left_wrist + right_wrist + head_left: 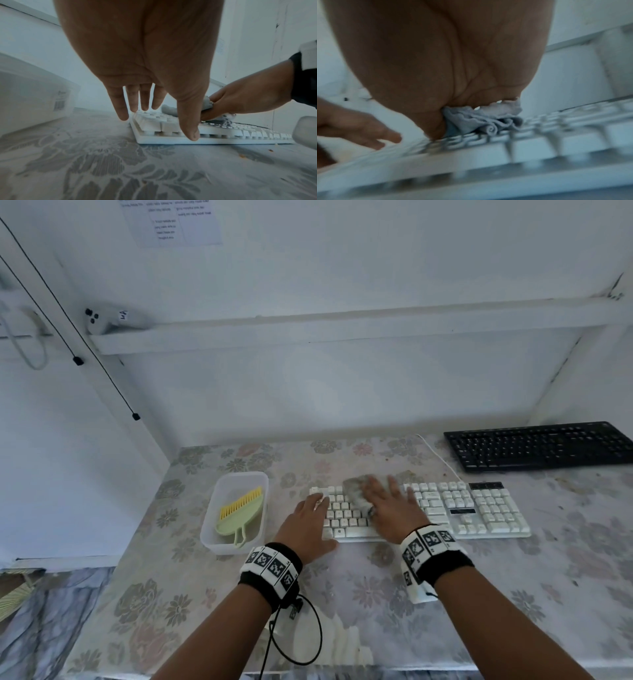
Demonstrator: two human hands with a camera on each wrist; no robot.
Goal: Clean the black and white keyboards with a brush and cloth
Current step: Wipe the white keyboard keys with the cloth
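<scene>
While the head view looks down on the counter [342, 594], the right hand [390, 508] lies flat with fingers spread on a crumpled grey cloth [356, 491], pressing it onto the upper key rows of the white keyboard [479, 508]; the left hand [305, 529] rests open at the keyboard's left end, probably to stop it sliding under the wipe. The brush [239, 515], green with yellow bristles, lies unused in a clear plastic tub [209, 529] just left of the keyboard. The black keyboard [537, 446] sits well apart at the back right, out of the way, likely awaiting its turn. A floral-patterned cover dresses the counter; white walls and a ledge close the alcove. Left wrist view: left hand [137, 54] with fingers [120, 105] straight and slightly parted, tips at the keyboard's corner [150, 124], thumb down its front edge; the right hand [240, 100] beyond holds the cloth [169, 109] down. A few crumbs dot the cover. Right wrist view, blurred: palm [436, 54] bearing on the bunched cloth [481, 117] over the keys [539, 135]; fingers hidden here.
</scene>
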